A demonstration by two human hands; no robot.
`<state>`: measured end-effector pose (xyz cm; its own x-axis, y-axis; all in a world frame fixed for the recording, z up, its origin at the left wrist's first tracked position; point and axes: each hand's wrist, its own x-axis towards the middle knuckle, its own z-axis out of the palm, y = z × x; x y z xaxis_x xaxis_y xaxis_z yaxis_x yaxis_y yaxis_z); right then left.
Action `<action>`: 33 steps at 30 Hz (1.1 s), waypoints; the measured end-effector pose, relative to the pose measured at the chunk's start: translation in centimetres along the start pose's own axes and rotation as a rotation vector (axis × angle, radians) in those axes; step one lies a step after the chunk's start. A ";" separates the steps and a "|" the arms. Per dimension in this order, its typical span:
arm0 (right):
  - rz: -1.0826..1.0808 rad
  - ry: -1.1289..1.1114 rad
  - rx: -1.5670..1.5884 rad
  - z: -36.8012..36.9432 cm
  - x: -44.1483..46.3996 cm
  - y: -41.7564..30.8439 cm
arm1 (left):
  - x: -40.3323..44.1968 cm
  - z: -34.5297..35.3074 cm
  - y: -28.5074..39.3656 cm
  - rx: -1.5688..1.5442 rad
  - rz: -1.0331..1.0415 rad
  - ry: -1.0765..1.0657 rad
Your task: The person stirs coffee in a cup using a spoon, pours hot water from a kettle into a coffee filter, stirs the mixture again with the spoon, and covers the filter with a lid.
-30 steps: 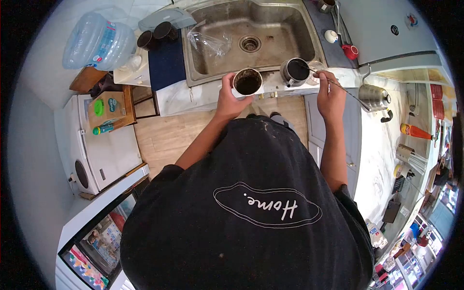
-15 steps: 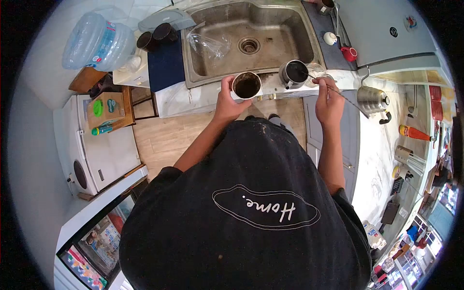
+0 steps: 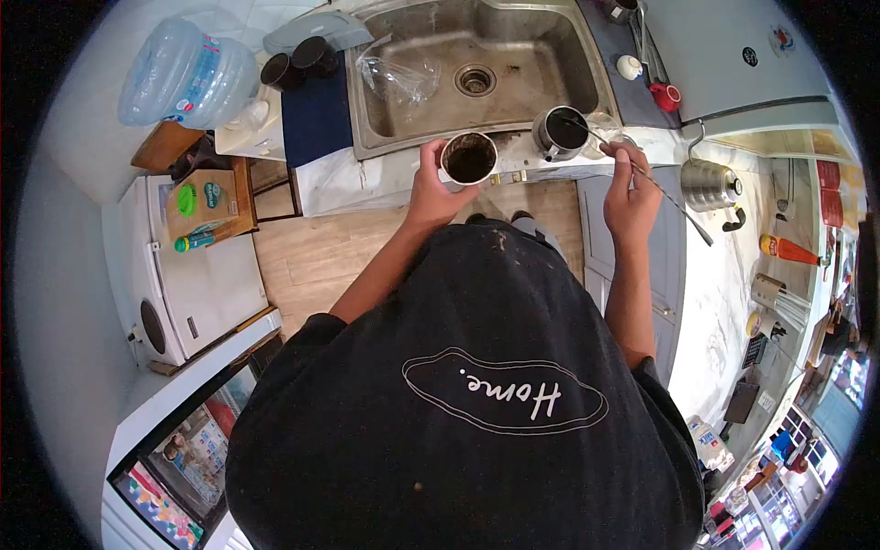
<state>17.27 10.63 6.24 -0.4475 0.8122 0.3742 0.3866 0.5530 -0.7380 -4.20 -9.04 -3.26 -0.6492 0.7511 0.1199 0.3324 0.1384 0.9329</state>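
Observation:
My left hand (image 3: 431,192) is wrapped round a white cup (image 3: 469,160), which is tilted toward me and shows dark brown grounds or residue inside. Between the fingers and thumb of my right hand (image 3: 632,192) is a long, thin metal stirring spoon (image 3: 674,203). One end of the spoon dips into a stainless steel pitcher (image 3: 553,147) with dark liquid in it; the other end sticks out past my hand to the right. This pitcher rests on the marble-look counter by the sink's front edge. A clear glass vessel (image 3: 600,128) sits just beside it, partly hidden.
Beyond my hands lies a steel sink (image 3: 403,137) with a crumpled clear plastic bag (image 3: 408,81) in it. Two dark cups (image 3: 314,57) stand on a navy mat at the left. A gooseneck kettle (image 3: 708,186) and a red-capped sauce bottle (image 3: 790,249) are on the right counter.
My right hand has shifted slightly right, and the spoon's free end has swung outward and down. My left hand with the cup stays nearly still.

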 end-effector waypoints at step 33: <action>-0.090 -0.029 0.413 -1.8 -3.6 -6.8 | 2.2 1.0 8.2 -0.021 0.233 -0.005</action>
<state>17.69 4.30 10.90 -0.4893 0.7552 0.4362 -0.0080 0.4962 -0.8681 -2.24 -5.61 4.31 -0.5532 0.7646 0.3307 0.4582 -0.0522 0.8873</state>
